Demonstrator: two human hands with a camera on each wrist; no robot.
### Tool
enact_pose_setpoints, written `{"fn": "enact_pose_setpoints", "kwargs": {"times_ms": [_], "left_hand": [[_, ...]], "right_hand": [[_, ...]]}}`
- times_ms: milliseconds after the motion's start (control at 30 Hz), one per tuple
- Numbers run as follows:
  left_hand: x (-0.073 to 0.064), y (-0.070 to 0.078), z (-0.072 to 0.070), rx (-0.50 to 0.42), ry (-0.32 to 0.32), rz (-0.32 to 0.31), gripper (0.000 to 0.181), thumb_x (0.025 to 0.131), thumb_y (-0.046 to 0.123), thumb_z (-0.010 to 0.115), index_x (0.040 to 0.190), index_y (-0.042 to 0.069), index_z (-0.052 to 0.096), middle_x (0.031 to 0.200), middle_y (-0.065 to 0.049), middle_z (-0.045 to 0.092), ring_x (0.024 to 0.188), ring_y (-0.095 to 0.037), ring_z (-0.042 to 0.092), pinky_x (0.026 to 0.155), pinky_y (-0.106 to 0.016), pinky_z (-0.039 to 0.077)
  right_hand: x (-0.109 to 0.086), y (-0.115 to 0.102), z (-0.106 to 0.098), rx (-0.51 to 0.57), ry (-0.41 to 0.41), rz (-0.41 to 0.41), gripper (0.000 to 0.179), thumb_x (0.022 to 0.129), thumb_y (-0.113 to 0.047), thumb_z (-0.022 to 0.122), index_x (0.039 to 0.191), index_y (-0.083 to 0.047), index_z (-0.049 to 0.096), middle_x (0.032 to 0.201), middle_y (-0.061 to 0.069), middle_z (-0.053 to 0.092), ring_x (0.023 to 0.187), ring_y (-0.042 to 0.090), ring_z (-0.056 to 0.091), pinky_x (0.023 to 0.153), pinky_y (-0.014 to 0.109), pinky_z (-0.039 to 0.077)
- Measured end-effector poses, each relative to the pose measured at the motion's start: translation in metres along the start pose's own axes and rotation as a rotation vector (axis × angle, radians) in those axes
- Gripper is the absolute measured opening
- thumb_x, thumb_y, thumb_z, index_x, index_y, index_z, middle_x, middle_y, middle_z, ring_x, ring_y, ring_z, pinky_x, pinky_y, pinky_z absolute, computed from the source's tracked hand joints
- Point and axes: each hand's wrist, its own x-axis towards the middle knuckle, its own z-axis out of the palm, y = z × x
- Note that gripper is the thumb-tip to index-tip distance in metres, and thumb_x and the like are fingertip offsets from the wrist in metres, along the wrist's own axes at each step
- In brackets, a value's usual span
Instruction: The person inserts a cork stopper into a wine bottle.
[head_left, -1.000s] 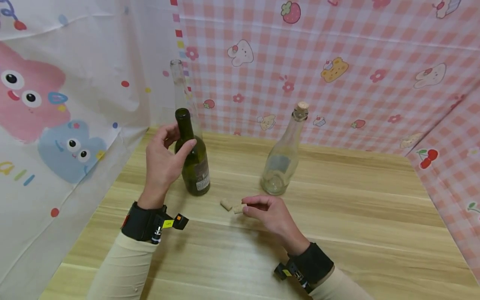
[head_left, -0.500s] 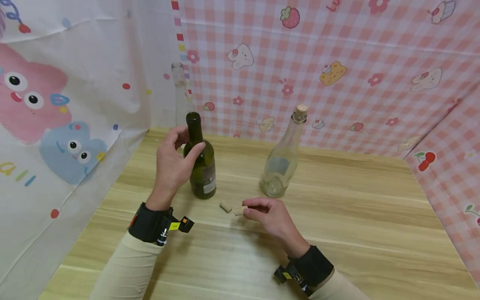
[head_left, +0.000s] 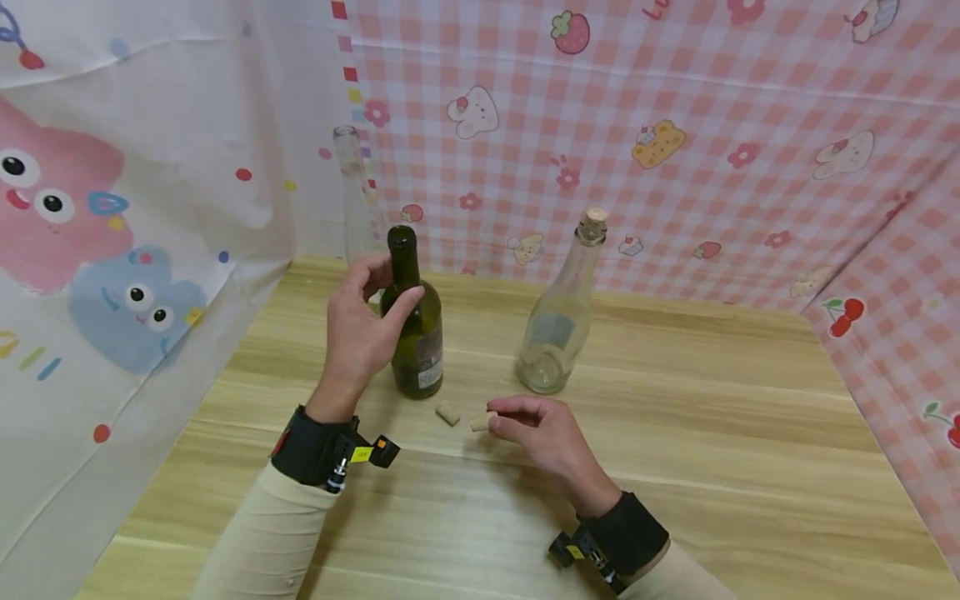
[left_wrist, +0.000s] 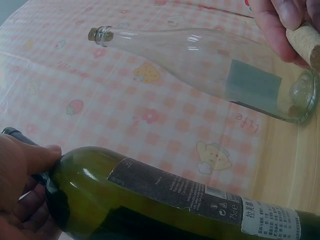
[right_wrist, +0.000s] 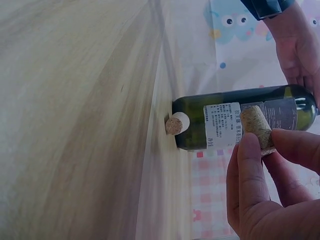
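My left hand [head_left: 367,321] grips the dark green wine bottle [head_left: 420,354] around its shoulder and lower neck, thumb on the near side. The bottle stands upright, and its labels [left_wrist: 165,187] show in the left wrist view. Between thumb and fingers, my right hand [head_left: 551,437] pinches a cork [right_wrist: 256,127], held to the right of the green bottle's base. A second cork [head_left: 447,413] lies on the table just in front of that bottle. Beyond my right hand stands a clear glass bottle [head_left: 555,333] with a cork [head_left: 596,218] in its mouth.
Another clear bottle [head_left: 352,192] stands at the back left, partly behind my left hand and the green bottle. The wooden table [head_left: 712,442] meets a pink checked cloth [head_left: 525,125] at the back and a white printed cloth [head_left: 180,108] on the left.
My left hand has brought the green bottle to the right, closer to the loose cork, uncovering more of the clear bottle behind. The right hand keeps its cork in nearly the same spot.
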Motion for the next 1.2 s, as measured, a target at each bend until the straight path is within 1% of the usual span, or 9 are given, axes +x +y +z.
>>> {"fn": "enact_pose_setpoints", "kwargs": {"times_ms": [167, 300, 600, 900, 1067, 1200], "left_hand": [[-0.001, 0.003, 0.007, -0.01, -0.025, 0.007, 0.045, 0.095, 0.014, 0.078, 0.134, -0.001, 0.062, 0.122, -0.021, 0.065, 0.115, -0.035, 0.064, 0.108, -0.046, 0.053], [-0.001, 0.005, 0.012, -0.025, -0.039, 0.01, 0.046, 0.095, 0.014, 0.078, 0.136, 0.0, 0.061, 0.125, -0.02, 0.065, 0.115, -0.034, 0.064, 0.109, -0.048, 0.052], [-0.002, 0.007, 0.021, -0.031, -0.048, 0.019, 0.047, 0.096, 0.017, 0.077, 0.137, 0.001, 0.06, 0.128, -0.019, 0.065, 0.117, -0.034, 0.064, 0.111, -0.051, 0.051], [-0.002, 0.01, 0.033, -0.045, -0.066, 0.022, 0.043, 0.096, 0.017, 0.078, 0.134, 0.004, 0.063, 0.124, -0.016, 0.066, 0.116, -0.031, 0.065, 0.11, -0.047, 0.052], [-0.004, 0.013, 0.04, -0.043, -0.085, 0.012, 0.045, 0.096, 0.018, 0.078, 0.136, 0.005, 0.062, 0.124, -0.016, 0.067, 0.118, -0.031, 0.066, 0.112, -0.045, 0.051], [-0.003, 0.015, 0.044, -0.047, -0.088, 0.021, 0.046, 0.095, 0.018, 0.079, 0.136, 0.004, 0.062, 0.125, -0.016, 0.068, 0.118, -0.031, 0.066, 0.112, -0.045, 0.051]], "right_hand": [[-0.001, 0.0, -0.003, 0.012, -0.005, 0.003, 0.033, 0.095, -0.019, 0.078, 0.123, -0.003, 0.075, 0.121, 0.011, 0.077, 0.102, 0.011, 0.072, 0.093, 0.025, 0.056], [-0.002, 0.0, -0.005, 0.005, 0.004, 0.018, 0.032, 0.094, -0.02, 0.078, 0.123, -0.005, 0.076, 0.12, 0.009, 0.078, 0.102, 0.011, 0.072, 0.093, 0.025, 0.056], [-0.003, 0.002, -0.008, 0.02, 0.012, 0.024, 0.033, 0.094, -0.02, 0.078, 0.124, -0.006, 0.076, 0.12, 0.008, 0.079, 0.103, 0.011, 0.072, 0.093, 0.026, 0.056], [-0.004, 0.003, -0.011, 0.048, 0.025, 0.035, 0.032, 0.094, -0.019, 0.079, 0.123, -0.006, 0.076, 0.12, 0.008, 0.078, 0.103, 0.011, 0.072, 0.094, 0.026, 0.056], [-0.005, 0.004, -0.014, 0.045, 0.035, 0.034, 0.033, 0.094, -0.019, 0.079, 0.123, -0.005, 0.076, 0.121, 0.008, 0.078, 0.104, 0.011, 0.072, 0.093, 0.025, 0.056], [-0.005, 0.005, -0.015, 0.044, 0.044, 0.03, 0.033, 0.094, -0.019, 0.079, 0.123, -0.004, 0.076, 0.121, 0.009, 0.078, 0.103, 0.011, 0.072, 0.092, 0.025, 0.056]]}}
